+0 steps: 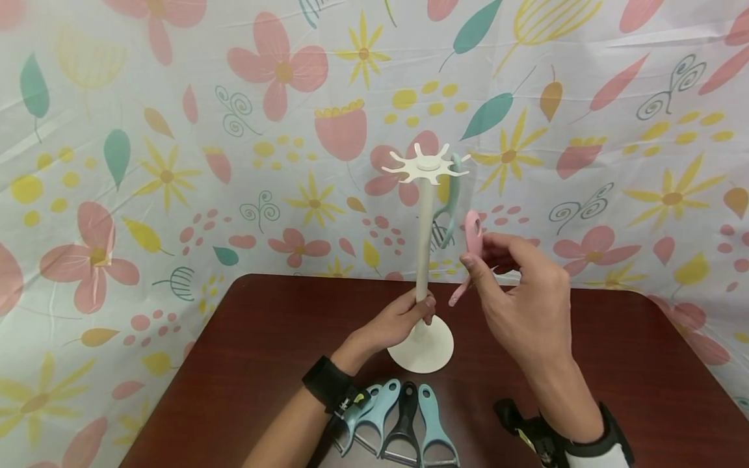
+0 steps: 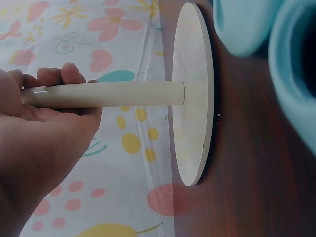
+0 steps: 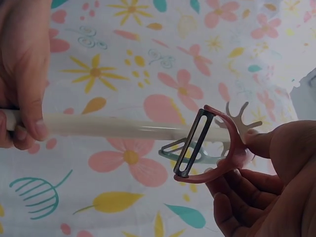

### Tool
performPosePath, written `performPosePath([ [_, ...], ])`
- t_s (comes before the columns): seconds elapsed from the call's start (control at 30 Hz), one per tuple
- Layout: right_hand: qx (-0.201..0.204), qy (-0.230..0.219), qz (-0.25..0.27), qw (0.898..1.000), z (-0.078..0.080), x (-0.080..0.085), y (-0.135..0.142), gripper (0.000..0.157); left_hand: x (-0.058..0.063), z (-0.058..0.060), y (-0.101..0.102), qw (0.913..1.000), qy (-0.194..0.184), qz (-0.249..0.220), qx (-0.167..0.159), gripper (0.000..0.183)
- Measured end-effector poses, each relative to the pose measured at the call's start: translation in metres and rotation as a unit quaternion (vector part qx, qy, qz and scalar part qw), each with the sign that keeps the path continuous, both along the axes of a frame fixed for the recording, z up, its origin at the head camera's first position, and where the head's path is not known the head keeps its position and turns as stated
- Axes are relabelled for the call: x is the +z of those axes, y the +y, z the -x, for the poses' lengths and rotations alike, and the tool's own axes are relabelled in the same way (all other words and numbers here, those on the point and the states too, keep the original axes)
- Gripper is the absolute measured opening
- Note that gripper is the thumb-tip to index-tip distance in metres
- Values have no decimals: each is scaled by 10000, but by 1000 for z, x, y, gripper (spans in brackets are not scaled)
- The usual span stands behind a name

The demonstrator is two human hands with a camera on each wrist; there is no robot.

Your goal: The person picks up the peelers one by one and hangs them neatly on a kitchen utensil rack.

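Observation:
A cream utensil stand [image 1: 425, 240] rises from a round base [image 1: 430, 354] on the table, with a ring of curved hooks [image 1: 426, 166] on top. My left hand [image 1: 404, 318] grips its post low down, just above the base. My right hand [image 1: 526, 292] pinches a pink peeler [image 1: 474, 234] by its handle, just right of the post and below the hooks. The right wrist view shows its metal blade [image 3: 193, 144] facing the post. A green-blue peeler [image 1: 450, 201] hangs from a hook on the stand's right side.
Several peelers lie in front of the base near my left wrist: light blue ones [image 1: 430, 416] and a black one [image 1: 406, 416]. The dark brown table [image 1: 281, 325] ends at a floral cloth backdrop [image 1: 193, 162] behind the stand.

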State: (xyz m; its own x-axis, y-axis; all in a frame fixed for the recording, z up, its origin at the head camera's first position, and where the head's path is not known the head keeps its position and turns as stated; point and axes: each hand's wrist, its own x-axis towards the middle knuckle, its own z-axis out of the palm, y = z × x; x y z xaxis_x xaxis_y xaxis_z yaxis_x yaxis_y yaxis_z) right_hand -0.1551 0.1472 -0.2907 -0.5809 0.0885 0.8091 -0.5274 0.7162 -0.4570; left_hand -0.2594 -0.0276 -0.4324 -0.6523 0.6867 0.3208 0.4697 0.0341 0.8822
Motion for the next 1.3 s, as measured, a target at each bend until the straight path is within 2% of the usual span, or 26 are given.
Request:
performPosePath([
  [0.43,79,158,247,9995,6,11,-3,31,-2,1,-1,10000,23,-35,-19,23],
  [0.93,248,537,344,9977,11,26,-5,29,-6,1,-1,9999,0,-75,-96,22],
  [1.3,268,538,308,9977,16,30,-5,33,-6,3,1,9998,-62,-137,-139,22],
])
